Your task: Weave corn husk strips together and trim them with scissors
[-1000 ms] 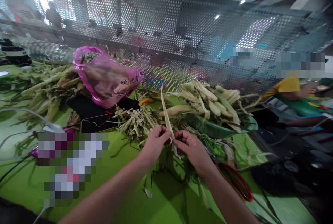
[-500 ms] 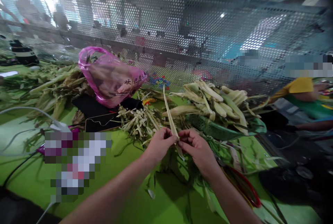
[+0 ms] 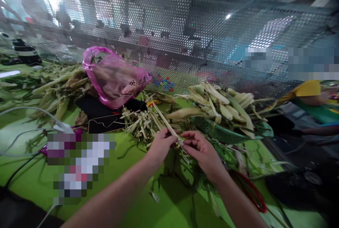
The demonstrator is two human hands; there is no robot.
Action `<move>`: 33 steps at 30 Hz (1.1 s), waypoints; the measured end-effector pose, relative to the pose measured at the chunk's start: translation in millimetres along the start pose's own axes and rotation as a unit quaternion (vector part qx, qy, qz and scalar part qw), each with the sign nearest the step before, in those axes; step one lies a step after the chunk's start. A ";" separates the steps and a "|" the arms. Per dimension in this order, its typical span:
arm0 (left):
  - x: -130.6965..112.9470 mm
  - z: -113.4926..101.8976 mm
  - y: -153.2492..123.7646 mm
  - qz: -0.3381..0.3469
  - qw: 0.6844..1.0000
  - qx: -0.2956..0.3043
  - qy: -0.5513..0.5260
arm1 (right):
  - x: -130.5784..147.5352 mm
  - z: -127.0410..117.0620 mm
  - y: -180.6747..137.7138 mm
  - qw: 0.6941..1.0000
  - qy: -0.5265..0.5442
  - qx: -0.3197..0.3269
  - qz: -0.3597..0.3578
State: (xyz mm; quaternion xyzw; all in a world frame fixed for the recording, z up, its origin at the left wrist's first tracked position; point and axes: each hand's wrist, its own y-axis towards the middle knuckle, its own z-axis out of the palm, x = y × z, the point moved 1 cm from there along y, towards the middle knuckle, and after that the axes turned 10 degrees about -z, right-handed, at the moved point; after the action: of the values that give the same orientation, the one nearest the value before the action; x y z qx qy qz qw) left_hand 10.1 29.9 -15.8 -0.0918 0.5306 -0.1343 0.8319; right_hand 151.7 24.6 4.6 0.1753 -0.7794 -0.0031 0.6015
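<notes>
Close to you, on the green table (image 3: 127,185), a small pale scrap (image 3: 155,197) lies by itself. To the right, a red loop (image 3: 262,203) sits just beside your right arm, and a dark thing (image 3: 291,189), too dim to name, sits past it.

A bit farther, in the middle, your two hands are near each other. Your left hand (image 3: 162,147) pinches a pale strip (image 3: 164,120), which looks like a bit of corn husk, between thumb and finger. Your right hand (image 3: 203,153) has its thumb at the near end of the strip, with the fingers curled. You cannot tell from here if it is pinching too. The strip is long and thin. It slants from your hands toward the far left, and its tip is up over a heap of small pale bits (image 3: 139,125).

Left of your hands, a patch is blurred out, with a purple thing (image 3: 43,149) and a white plug (image 3: 63,127) near it.

Past your right hand is a green basket (image 3: 225,132) with husks (image 3: 219,97) piled on it. Past the heap, to the left, a pink bag (image 3: 113,83) is full of something pale. More husk leaves (image 3: 60,90) lie left of the bag.

Farther back, a gray wall full of little holes (image 3: 164,19) goes across. Far right, you see a person with a yellow sleeve (image 3: 308,88).
</notes>
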 end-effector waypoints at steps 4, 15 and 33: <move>-2.6 -0.8 -0.8 0.011 1.000 0.004 -0.002 | 1.2 -0.5 -1.5 1.000 0.002 -0.003 -0.015; 1.2 -5.5 3.7 0.016 0.994 0.044 0.103 | 0.6 -8.0 0.5 0.997 -0.063 -0.013 -0.038; -2.7 -0.4 -8.9 0.132 0.921 0.068 0.361 | 19.2 -75.3 -63.5 0.940 -0.318 -0.109 -0.051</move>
State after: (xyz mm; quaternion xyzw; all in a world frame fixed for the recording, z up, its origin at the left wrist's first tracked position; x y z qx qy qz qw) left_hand 7.5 22.3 -11.1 0.0903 0.7917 -0.0825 0.5985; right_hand 235.4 -24.8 29.8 0.1385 -0.9150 -0.1741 0.3366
